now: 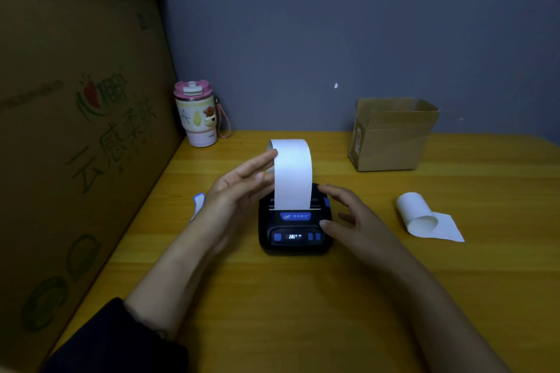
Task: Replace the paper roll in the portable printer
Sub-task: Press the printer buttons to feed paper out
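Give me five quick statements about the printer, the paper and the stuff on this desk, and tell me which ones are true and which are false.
1. A strip of white paper stands up out of the printer. True.
2. The printer's small display is dark. False: it is lit.
3. The small cardboard box is taped shut. False: its top flaps are open.
4. A curled piece of paper lies on the table to the right of the printer. True.
5. The right hand grips the paper strip. False: it is beside the printer with fingers open, while the left hand has its fingers at the strip's left edge.
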